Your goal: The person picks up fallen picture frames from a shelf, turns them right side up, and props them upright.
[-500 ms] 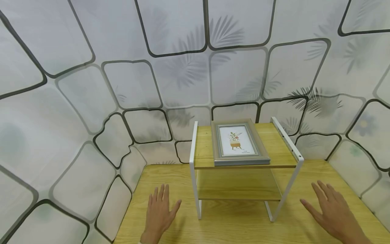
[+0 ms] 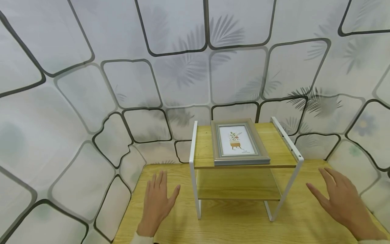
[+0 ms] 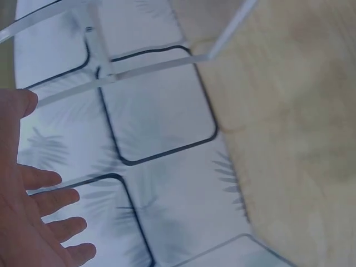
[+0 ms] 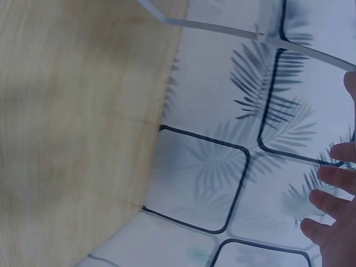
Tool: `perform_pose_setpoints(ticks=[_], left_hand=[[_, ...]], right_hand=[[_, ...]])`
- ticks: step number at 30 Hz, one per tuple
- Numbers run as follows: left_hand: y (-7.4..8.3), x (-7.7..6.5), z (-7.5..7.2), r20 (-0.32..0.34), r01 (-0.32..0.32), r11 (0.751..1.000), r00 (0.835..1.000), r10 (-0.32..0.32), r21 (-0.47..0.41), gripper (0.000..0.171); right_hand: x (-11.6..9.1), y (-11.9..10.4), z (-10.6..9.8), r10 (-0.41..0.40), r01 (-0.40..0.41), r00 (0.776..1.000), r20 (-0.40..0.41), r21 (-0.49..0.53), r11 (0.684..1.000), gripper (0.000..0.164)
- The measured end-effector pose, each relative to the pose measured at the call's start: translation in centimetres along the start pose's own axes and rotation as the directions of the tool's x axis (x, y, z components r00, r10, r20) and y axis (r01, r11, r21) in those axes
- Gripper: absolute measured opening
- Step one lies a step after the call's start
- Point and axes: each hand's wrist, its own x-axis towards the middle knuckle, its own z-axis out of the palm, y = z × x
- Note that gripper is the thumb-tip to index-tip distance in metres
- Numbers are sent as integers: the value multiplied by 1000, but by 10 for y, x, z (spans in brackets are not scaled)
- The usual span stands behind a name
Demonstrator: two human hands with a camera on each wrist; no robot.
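Note:
A small two-tier shelf (image 2: pixel 243 184) with white metal side frames and wood-look boards stands in the head view, right of centre. On its top board lies a picture frame (image 2: pixel 265 159), silver-beige, face up, around a print of a potted plant. My left hand (image 2: pixel 156 203) hovers left of the shelf, fingers extended and thumb spread, holding nothing. To the right of the shelf, my right hand (image 2: pixel 344 200) is likewise apart from it, fingers extended and empty. Each wrist view shows a hand at its edge, the left hand (image 3: pixel 28 206) and the right hand (image 4: pixel 336 206), beside the white shelf frame.
The shelf stands on a wood-grain table (image 2: pixel 170 223). Behind and to both sides hang pale walls (image 2: pixel 182 78) with dark rounded-square outlines and leaf prints. The left wall (image 2: pixel 82 179) comes down close along the table's left edge.
Both hands have risen a little and moved forward in the head view, the right one also slightly outward. The shelf and the picture frame have stayed put.

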Motion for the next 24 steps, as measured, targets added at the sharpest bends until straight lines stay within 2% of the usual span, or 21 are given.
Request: perform_pose_setpoints(ticks=[4,8,12,18,24], left_hand=[[8,13,-13,-99,-50,998,994,47,-24,73],[14,27,-25,-208,-112,993,973,103,-35,71],[23,41,-40,-264,-136,989,957,117,-54,70],[38,61,-60,-287,-135,984,953,96,-116,67],[64,82,-79,-224,-100,974,973,53,-204,64]], right_hand=[[12,-3,-9,7,-8,1000,-30,-21,1000,83],[29,-6,-17,-27,23,996,-82,-49,999,91],[45,-10,-24,-74,66,989,-128,-71,995,89],[70,-19,-34,-101,90,984,-144,-75,993,82],[98,-32,-44,-126,121,980,-155,-45,992,69]])
